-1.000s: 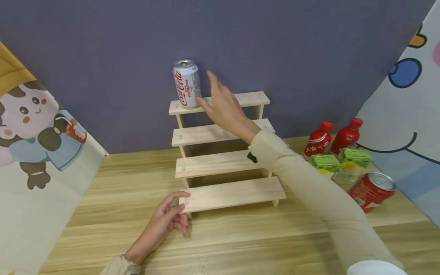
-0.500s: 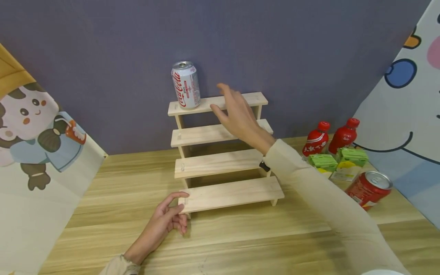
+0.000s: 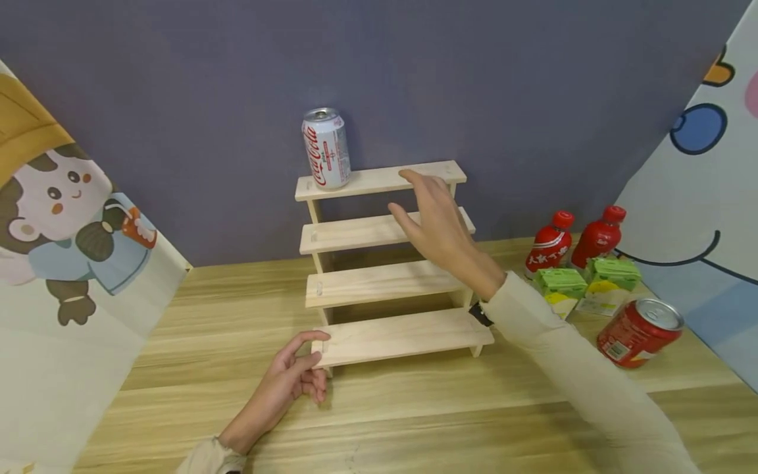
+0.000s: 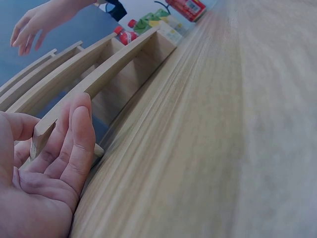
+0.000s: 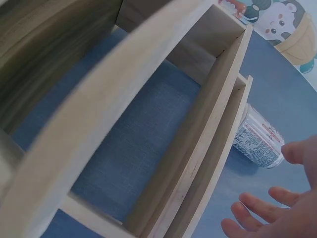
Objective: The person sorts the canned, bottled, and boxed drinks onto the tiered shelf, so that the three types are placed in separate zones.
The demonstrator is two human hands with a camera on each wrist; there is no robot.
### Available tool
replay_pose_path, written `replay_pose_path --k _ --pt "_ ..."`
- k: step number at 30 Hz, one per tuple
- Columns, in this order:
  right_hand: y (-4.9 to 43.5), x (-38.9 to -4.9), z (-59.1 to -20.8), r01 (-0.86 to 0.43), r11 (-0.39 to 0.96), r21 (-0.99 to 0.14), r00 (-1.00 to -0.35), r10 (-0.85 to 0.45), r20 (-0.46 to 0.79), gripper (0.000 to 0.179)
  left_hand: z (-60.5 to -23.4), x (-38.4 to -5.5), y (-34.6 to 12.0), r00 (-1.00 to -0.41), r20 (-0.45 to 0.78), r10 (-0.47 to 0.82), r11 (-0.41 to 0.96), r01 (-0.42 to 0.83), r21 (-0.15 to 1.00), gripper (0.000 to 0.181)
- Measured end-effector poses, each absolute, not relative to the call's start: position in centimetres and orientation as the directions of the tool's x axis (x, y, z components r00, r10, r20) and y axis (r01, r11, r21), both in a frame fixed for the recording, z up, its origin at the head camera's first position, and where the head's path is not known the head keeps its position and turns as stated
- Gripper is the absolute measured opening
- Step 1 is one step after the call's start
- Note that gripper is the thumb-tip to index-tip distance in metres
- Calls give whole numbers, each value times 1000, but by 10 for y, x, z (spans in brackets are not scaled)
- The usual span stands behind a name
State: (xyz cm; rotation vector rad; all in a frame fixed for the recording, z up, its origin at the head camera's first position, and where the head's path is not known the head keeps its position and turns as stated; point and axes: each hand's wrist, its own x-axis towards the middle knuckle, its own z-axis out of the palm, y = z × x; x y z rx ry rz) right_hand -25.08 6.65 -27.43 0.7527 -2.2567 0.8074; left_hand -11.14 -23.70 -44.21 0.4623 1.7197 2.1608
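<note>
While your left hand (image 3: 290,378) pinches the left end of the lowest board (image 3: 403,339) of the pale wooden four-step stand (image 3: 379,283), the white metal cola can with red lettering (image 3: 328,155) stands upright near the left end of the top board (image 3: 379,181), before the dark grey-blue wall (image 3: 474,99). Your right hand (image 3: 441,224), fingers loose and holding nothing, is the nearer one; the can lies to its left and farther back, apart from it. Bare wood runs from the can to the top board's right end, with little edge past its left side. Right of the stand, on the wood-grain bench (image 3: 237,316), two red bottles (image 3: 598,240) stand behind green-and-yellow cartons (image 3: 559,289), then a red metal can (image 3: 639,332).
</note>
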Motion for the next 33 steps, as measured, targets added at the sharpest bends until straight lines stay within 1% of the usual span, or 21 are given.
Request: replay_pose_path --k 8,12,16,19,23,30,33 --pt "80 -235 -283 -690 650 -318 -613 -291 735 55 -444 -112 -238 -885 57 461 -203 -43 978 40" --pt "89 -226 -288 -711 642 -287 -584 -312 749 54 -445 -113 -239 -886 51 460 -204 -50 978 39" --pt "101 -218 -294 -718 646 -258 -571 -335 750 55 -445 -113 -237 -888 52 458 -213 -53 976 38" --pt "112 -212 -297 -713 653 -255 -577 -341 742 56 -444 -114 -236 -881 74 466 -219 -34 975 38" --pt "131 -201 -300 -705 661 -257 -582 -331 743 57 -445 -114 -236 -880 71 470 -211 -34 977 38" --pt "157 -182 -308 -688 692 -217 -564 -322 761 57 -443 -113 -237 -885 76 459 -201 -21 979 38" --pt "165 -173 -313 -670 711 -211 -581 -326 746 57 -443 -113 -237 -894 57 445 -201 -37 979 38"
